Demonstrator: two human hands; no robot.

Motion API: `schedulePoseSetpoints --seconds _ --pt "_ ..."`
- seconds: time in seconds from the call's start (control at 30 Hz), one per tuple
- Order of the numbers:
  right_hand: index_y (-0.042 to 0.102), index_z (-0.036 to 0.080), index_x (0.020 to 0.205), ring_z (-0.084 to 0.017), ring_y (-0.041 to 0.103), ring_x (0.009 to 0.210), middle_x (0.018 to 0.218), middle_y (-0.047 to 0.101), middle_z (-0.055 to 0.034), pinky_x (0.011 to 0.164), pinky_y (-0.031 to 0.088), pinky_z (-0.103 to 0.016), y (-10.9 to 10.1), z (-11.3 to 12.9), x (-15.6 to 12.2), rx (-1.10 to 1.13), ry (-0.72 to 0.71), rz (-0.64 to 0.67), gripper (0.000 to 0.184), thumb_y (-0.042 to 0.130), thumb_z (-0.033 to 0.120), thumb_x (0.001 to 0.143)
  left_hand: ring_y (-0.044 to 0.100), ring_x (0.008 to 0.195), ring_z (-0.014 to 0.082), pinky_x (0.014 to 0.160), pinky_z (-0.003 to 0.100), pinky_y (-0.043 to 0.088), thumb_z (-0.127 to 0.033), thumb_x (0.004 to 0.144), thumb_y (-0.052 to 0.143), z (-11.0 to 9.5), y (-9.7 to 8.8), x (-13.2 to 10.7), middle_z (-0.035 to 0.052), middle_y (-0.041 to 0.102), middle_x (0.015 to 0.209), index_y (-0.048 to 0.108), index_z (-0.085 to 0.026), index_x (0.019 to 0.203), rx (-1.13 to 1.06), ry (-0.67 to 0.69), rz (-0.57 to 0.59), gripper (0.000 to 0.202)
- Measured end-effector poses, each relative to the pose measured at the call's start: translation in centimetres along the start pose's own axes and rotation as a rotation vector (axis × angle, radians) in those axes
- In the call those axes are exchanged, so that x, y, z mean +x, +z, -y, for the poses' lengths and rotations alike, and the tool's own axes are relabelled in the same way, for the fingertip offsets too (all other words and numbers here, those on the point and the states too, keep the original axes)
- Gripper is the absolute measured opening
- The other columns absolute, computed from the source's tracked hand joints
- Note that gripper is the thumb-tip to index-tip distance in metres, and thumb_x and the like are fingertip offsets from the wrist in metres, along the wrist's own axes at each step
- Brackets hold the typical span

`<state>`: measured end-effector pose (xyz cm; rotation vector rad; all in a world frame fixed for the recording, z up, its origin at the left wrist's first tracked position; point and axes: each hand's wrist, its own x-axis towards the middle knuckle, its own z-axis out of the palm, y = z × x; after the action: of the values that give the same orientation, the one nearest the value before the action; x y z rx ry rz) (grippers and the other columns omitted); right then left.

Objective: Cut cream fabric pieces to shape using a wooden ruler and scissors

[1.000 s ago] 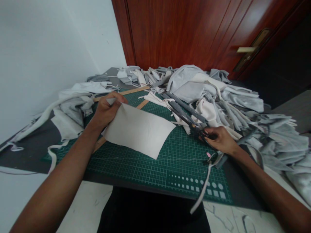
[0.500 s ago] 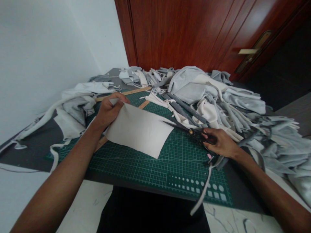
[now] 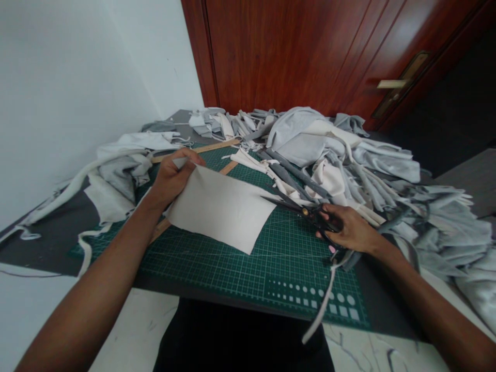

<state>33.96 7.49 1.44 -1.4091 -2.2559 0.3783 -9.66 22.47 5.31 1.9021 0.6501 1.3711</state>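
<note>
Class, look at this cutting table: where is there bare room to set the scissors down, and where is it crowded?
The widest bare patch is on the green cutting mat, nearer the person than the white fabric sheet and left of the right hand on the scissors. A narrow patch lies beyond the sheet, before the fabric scraps. Those scraps crowd the far and right sides.

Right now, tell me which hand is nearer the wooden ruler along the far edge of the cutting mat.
Left. The left hand reaches the wooden ruler, its fingers just in front of it. The right hand lies well off to the right, across the cutting mat.
</note>
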Motion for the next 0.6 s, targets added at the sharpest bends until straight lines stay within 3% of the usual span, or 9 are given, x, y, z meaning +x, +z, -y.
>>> schedulePoseSetpoints --seconds 0.6 --pt "0.046 0.024 0.075 -0.014 0.047 0.059 0.066 0.052 0.0032 0.057 0.036 -0.028 0.14 0.06 0.20 0.021 0.012 -0.014 0.034 0.072 0.046 0.078 0.054 0.063 0.0097 0.054 0.018 0.042 -0.041 0.095 0.070 -0.29 0.46 0.08 0.0014 0.066 0.081 0.062 -0.018 0.084 0.011 0.023 0.026 0.026"
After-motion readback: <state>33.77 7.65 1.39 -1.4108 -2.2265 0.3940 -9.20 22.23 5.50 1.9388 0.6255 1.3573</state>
